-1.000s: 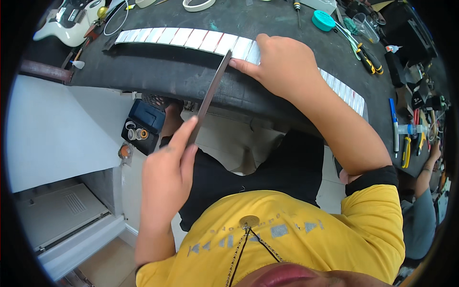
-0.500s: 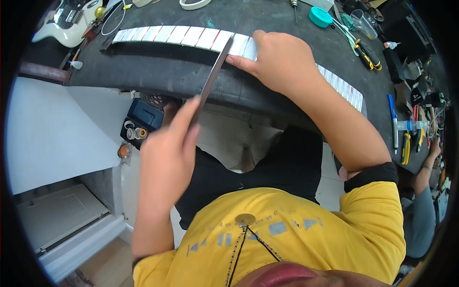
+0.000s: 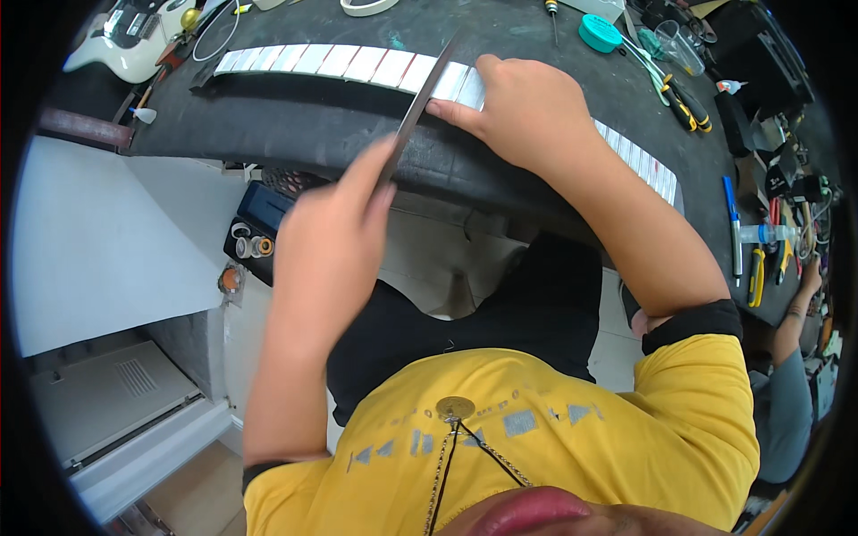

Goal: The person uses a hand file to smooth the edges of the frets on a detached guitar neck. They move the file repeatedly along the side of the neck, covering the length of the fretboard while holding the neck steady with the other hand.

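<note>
A long guitar neck lies across the dark bench with its fretboard up. Silvery-white tape seems to cover the spaces between its frets. My left hand, slightly blurred, grips the near end of a thin, dark metal file. The file slants across the neck, and its tip reaches past the far edge. Right beside the file, my right hand clasps the neck, thumb on the near side and fingers over the far side. That hand and forearm hide part of the neck.
Pliers, a turquoise round container and a screwdriver lie beyond my right hand. A blue pen and a yellow cutter are at the right. A white guitar body sits far left. Another person's arm shows at the right edge.
My left hand has pushed the file away from me and a little to the right, so its tip now passes beyond the neck's far edge. My right hand stays in place.
</note>
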